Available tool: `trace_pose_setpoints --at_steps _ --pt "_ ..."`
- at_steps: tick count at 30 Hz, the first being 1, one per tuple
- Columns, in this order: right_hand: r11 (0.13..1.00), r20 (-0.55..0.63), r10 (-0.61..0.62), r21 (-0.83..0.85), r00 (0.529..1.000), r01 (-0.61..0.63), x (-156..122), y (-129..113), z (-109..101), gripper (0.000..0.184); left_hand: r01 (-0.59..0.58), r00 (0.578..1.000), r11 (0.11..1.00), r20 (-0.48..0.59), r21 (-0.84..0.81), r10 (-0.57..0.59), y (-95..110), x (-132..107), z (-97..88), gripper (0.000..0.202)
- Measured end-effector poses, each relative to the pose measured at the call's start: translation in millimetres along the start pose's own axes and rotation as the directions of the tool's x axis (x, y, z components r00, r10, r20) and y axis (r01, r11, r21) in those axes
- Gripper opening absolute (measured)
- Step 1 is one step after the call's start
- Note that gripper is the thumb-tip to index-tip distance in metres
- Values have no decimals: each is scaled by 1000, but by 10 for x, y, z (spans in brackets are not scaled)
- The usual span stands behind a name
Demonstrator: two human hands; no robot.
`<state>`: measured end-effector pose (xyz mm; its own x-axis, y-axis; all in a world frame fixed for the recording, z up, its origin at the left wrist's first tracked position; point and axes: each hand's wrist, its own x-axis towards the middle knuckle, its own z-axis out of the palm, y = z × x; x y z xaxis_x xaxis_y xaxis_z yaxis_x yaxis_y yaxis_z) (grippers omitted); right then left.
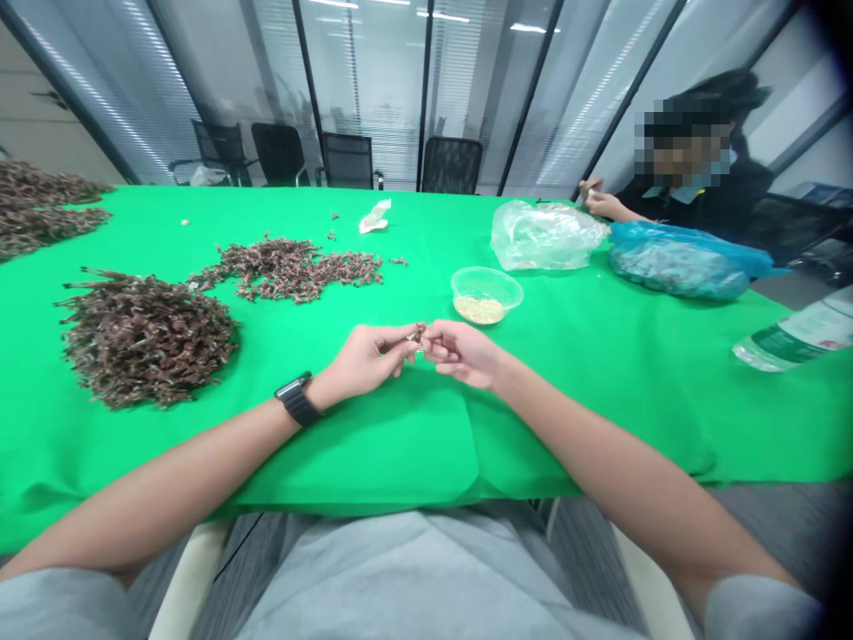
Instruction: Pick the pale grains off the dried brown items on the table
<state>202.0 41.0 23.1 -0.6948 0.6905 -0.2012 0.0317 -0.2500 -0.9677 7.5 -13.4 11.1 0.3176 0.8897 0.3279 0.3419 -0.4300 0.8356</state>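
Note:
My left hand and my right hand meet above the green cloth, and their fingertips pinch a small dried brown sprig from both sides. The fingers hide most of the sprig, and a pale speck shows just below it. A large heap of the same dried brown sprigs lies to the left of my left hand. A black smartwatch sits on my left wrist. Nearest in front of my hands stands a transparent plastic tub holding pale grains.
A looser spread of sprigs lies farther along the green-covered table, with more heaps at far left. A transparent bag, a blue bag and a water bottle lie right. A masked co-worker works beyond them.

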Motion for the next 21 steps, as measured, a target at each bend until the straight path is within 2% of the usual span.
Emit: trace_pose_setpoints --at_steps 1,2,4,5,6,7,9,12,14,21 --pt "983 -68 -110 -152 992 99 1 26 2 16 36 999 999 -1 -32 -36 -1 8 4 47" --pt "912 -116 -263 -354 958 208 1 52 3 18 69 998 996 -4 -59 -70 -1 17 6 47" --pt "594 -55 -557 -724 829 351 -6 93 0 22 115 993 988 -5 -99 -117 -4 30 3 48" --pt "417 26 -637 -829 771 373 -10 104 -7 22 127 992 985 -3 -114 -129 -6 35 -1 49" --pt "266 104 -677 -889 729 374 -14 109 -16 22 135 991 983 -1 -127 -136 -7 38 -6 49" --pt "152 165 -688 -919 706 364 -18 109 -27 21 139 990 981 1 -136 -140 -9 40 -10 50" --pt "-1 245 -674 -944 697 331 -21 104 -50 22 145 989 978 10 -149 -145 -9 41 -16 50" --pt "-157 310 -642 -948 701 276 -20 104 -69 25 158 987 974 19 -164 -157 -10 39 -17 49" --pt "-224 339 -621 -941 707 254 -20 111 -68 25 165 986 972 30 -167 -163 -15 38 -16 49" --pt "-329 353 -514 -923 782 201 -36 127 -6 21 174 982 979 86 -104 -166 -43 29 -24 42"
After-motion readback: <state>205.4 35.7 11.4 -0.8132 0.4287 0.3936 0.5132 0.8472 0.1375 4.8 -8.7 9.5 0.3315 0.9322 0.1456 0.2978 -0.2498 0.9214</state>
